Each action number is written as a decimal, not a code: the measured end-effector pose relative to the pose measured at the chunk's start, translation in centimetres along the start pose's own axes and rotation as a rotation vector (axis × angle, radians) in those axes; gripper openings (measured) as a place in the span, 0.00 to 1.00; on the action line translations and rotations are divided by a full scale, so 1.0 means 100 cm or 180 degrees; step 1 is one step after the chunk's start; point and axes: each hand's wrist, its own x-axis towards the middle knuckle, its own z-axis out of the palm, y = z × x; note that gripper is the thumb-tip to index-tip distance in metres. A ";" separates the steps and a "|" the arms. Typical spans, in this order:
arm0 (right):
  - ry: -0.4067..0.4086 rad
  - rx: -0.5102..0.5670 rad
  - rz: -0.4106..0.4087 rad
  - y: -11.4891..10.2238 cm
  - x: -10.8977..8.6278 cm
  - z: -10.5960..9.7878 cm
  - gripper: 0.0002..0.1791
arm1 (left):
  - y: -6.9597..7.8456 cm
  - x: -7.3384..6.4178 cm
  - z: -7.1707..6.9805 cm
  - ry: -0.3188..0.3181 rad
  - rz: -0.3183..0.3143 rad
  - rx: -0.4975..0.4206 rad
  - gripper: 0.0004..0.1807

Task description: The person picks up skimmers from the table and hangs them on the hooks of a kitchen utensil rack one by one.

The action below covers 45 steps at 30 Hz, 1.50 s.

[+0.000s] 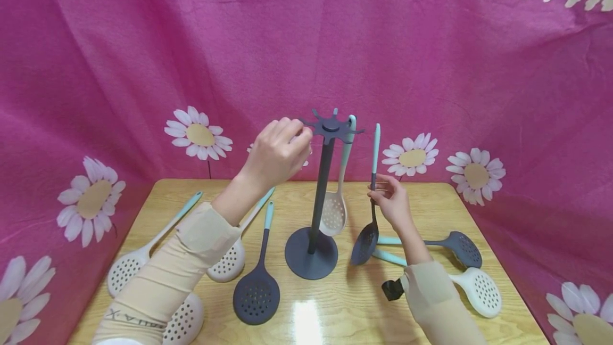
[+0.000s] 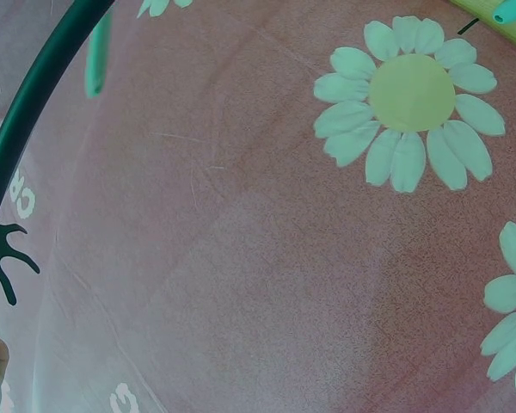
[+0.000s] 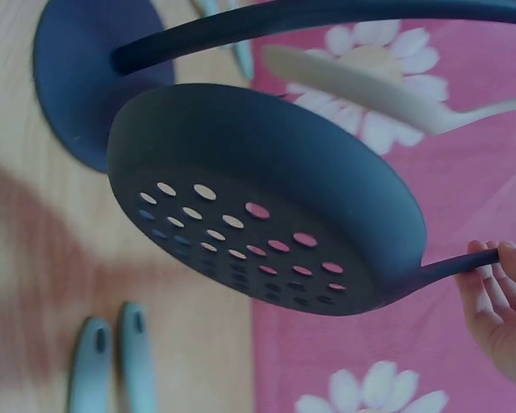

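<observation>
Ladle (image 1: 365, 245), pinched mid-shaft by the right hand (image 1: 395, 204) between the stand (image 1: 322, 190) and the worktop's (image 1: 349, 313) right edge, probably swings least held upright, while the left hand (image 1: 280, 150), curled beside the hooks (image 1: 341, 131), hold unclear, should stay steady.

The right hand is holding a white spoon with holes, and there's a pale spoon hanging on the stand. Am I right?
Not quite: the head view shows that the right hand is holding a dark spoon with holes, not a white one. And yes, there's a pale spoon hanging on the stand.
</observation>
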 end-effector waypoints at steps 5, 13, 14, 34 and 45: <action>0.0112 0.0230 -0.0261 -0.021 -0.007 -0.004 0.23 | 0.000 0.000 0.000 -0.0009 0.0009 0.0008 0.02; 0.0086 0.0413 -0.0763 -0.045 -0.018 -0.009 0.22 | -0.001 0.001 -0.001 0.0004 0.0031 0.0035 0.03; 0.0073 0.0409 -0.0789 -0.047 -0.020 -0.009 0.22 | -0.001 0.001 -0.001 0.0001 0.0034 0.0041 0.03; -0.0010 0.0113 -0.1188 -0.056 -0.044 0.000 0.20 | -0.001 0.000 -0.001 -0.0101 0.0031 0.0102 0.02; 0.0004 0.0203 -0.1239 -0.056 -0.050 0.004 0.20 | 0.000 0.000 0.000 -0.0070 0.0035 0.0102 0.02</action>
